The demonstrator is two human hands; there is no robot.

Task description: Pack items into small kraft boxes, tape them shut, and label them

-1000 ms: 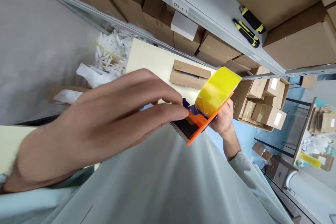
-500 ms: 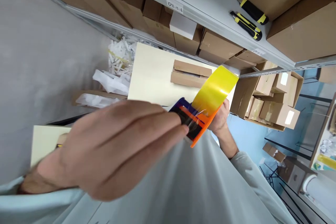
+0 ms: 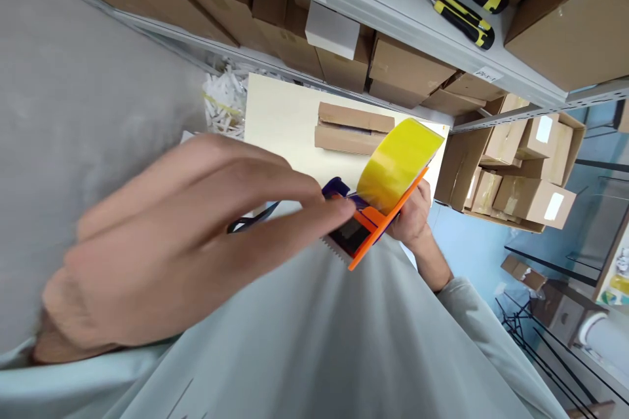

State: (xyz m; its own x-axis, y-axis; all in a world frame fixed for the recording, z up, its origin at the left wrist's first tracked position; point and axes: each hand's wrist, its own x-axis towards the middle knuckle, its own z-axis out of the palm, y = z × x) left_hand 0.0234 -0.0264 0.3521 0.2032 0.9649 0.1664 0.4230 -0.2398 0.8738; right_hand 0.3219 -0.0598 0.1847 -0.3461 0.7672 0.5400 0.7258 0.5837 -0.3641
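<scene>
A tape gun (image 3: 369, 219) in orange and dark blue, loaded with a roll of yellowish packing tape (image 3: 400, 160), is tilted in front of my body. My right hand (image 3: 415, 213) grips it from the far side, partly hidden behind the orange side plate. With thumb and forefinger pinched together, my left hand (image 3: 196, 236) holds the loose end of the tape above the front of the tape gun. The metal teeth of its cutter show at the lower edge. Beyond it lies a long cardboard box (image 3: 351, 127) with a gap along its top flaps.
The box rests on a cream tabletop (image 3: 275, 118). Above stands a grey shelf (image 3: 373, 3) with two box cutters (image 3: 462, 16) and cardboard boxes. Shredded white paper (image 3: 226, 95) lies left of the table. At right is a large carton (image 3: 455, 173) of smaller boxes.
My left hand has shifted from lying over the front of the tape gun to pinching the tape near the roll. The cutter teeth have come into view. The camera view has shifted slightly.
</scene>
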